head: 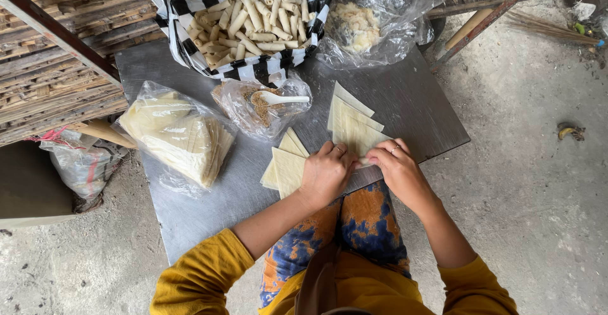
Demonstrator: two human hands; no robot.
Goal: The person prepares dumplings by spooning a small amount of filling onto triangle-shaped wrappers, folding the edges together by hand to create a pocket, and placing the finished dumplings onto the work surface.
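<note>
Wrapper (360, 139) lies under both hands' fingertips at the tray's (418, 109) near edge; it looks thin, soft and tearable, best taken by its edges. Left hand (326, 174) is curled, fingers pressing its near corner; more sheets (285, 166) lie just left. Right hand (399, 170) bends inward, fingertips pinching the same edge.

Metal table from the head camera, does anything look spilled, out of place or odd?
Nothing looks spilled on the metal table. The wrapper sheets lie fanned and overlapping rather than squared. A white spoon sits inside the open bag of brown filling. On the ground to the right lies a banana peel.
</note>
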